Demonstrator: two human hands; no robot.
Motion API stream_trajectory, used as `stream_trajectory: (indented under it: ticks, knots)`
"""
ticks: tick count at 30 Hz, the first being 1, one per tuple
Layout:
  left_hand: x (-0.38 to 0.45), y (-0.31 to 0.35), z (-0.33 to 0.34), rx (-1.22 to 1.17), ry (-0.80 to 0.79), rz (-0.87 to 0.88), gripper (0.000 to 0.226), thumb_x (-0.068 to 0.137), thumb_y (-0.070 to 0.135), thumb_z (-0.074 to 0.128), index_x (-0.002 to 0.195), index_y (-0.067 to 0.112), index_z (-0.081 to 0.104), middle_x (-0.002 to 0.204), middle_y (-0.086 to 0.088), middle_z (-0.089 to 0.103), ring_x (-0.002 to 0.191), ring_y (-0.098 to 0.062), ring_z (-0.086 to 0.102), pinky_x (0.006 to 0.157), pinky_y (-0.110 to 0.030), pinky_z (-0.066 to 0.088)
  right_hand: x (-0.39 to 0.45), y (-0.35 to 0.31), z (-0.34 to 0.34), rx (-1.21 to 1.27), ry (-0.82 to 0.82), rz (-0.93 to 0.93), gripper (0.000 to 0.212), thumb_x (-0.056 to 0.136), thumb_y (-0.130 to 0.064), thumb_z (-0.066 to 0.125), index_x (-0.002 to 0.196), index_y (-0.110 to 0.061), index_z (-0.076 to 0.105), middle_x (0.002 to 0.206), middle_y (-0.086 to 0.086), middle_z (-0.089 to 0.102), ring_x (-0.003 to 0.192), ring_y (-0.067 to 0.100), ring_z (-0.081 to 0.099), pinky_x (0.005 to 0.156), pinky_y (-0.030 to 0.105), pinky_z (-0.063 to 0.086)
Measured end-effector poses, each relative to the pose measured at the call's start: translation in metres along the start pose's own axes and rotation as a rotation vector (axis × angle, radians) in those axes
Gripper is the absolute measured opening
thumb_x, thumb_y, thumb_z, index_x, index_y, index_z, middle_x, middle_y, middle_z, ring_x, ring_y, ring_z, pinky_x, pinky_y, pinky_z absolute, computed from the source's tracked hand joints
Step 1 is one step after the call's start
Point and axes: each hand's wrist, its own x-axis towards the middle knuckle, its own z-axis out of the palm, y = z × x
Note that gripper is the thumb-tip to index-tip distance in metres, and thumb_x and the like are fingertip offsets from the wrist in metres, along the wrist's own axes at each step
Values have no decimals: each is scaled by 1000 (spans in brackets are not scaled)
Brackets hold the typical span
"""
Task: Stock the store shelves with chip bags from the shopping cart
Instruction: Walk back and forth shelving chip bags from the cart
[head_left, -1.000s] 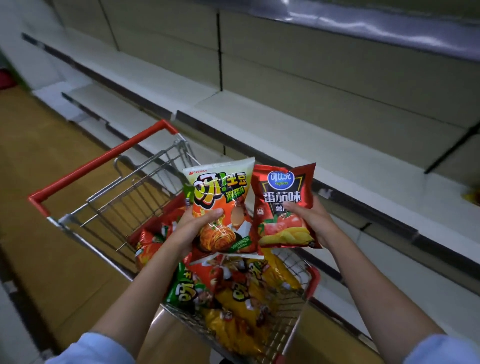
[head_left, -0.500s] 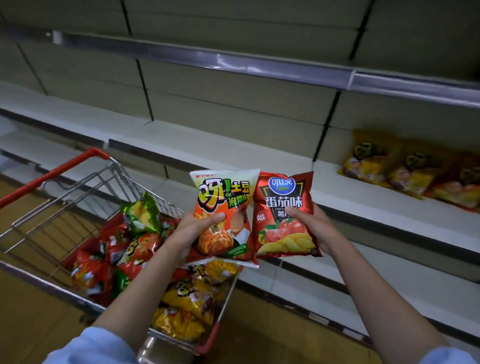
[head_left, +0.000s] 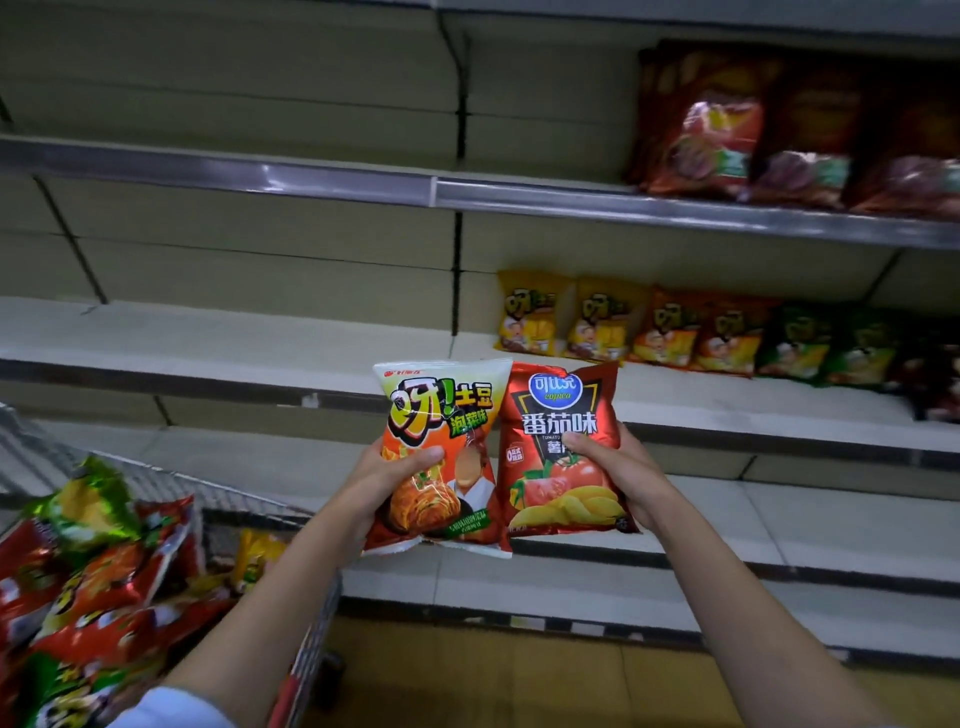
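Observation:
My left hand (head_left: 387, 475) grips an orange chip bag (head_left: 441, 415) by its left edge, thumb across the front. My right hand (head_left: 615, 475) grips a red tomato chip bag (head_left: 563, 410) from its right side. Both bags are upright, side by side and touching, held in front of the middle shelf (head_left: 260, 338). The shopping cart (head_left: 260, 512) sits at the lower left, holding several red, green and yellow chip bags (head_left: 98, 566).
A row of yellow, orange and green chip bags (head_left: 670, 332) stands on the middle shelf to the right. Red bags (head_left: 737, 130) line the upper shelf (head_left: 519, 195) at the right. Lower shelves (head_left: 779, 530) run below. The wooden floor (head_left: 519, 675) lies beneath.
The view has swung right and upward: the cart has slid to the lower left and the stocked shelves at right have come into view. Both hands keep holding their bags, raised slightly toward the shelf.

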Motion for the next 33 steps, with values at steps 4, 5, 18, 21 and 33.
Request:
stream_trajectory:
  ticks: [4, 5, 18, 21, 33]
  knots:
    - [12, -5, 44, 57, -85, -11, 105, 19, 59, 90, 113, 26, 56, 102, -4, 73, 92, -26, 71, 78, -40, 57, -23, 7, -47, 21, 82, -26, 60, 69, -29, 80, 123, -23, 52, 105, 6, 73, 90, 26, 73, 80, 42, 59]
    - [15, -6, 53, 75, -112, -15, 111, 16, 62, 89, 115, 25, 56, 105, -5, 73, 94, -27, 70, 82, -43, 56, -28, 10, -56, 24, 103, -23, 62, 68, -31, 80, 123, -23, 52, 105, 6, 73, 90, 26, 73, 83, 44, 58]
    - [88, -15, 222, 132, -470, -97, 68, 49, 41, 91, 106, 27, 57, 96, -4, 74, 87, -26, 71, 72, -36, 56, -74, 38, -204, 102, 495, -18, 82, 52, -42, 90, 123, -21, 54, 102, 5, 74, 88, 27, 73, 83, 45, 58]
    - [117, -21, 276, 141, -543, -125, 63, 52, 37, 86, 106, 30, 54, 102, -6, 71, 92, -29, 69, 78, -40, 55, -76, 38, -250, 101, 572, 12, 78, 55, -44, 88, 122, -24, 53, 104, 7, 74, 90, 29, 72, 86, 51, 56]
    - [206, -14, 479, 207, -807, -134, 97, 33, 57, 87, 121, 26, 58, 106, -3, 73, 96, -27, 70, 91, -48, 54, -73, 18, -407, 148, 882, 39, 85, 49, -46, 92, 121, -21, 53, 102, 8, 74, 88, 30, 73, 86, 50, 56]
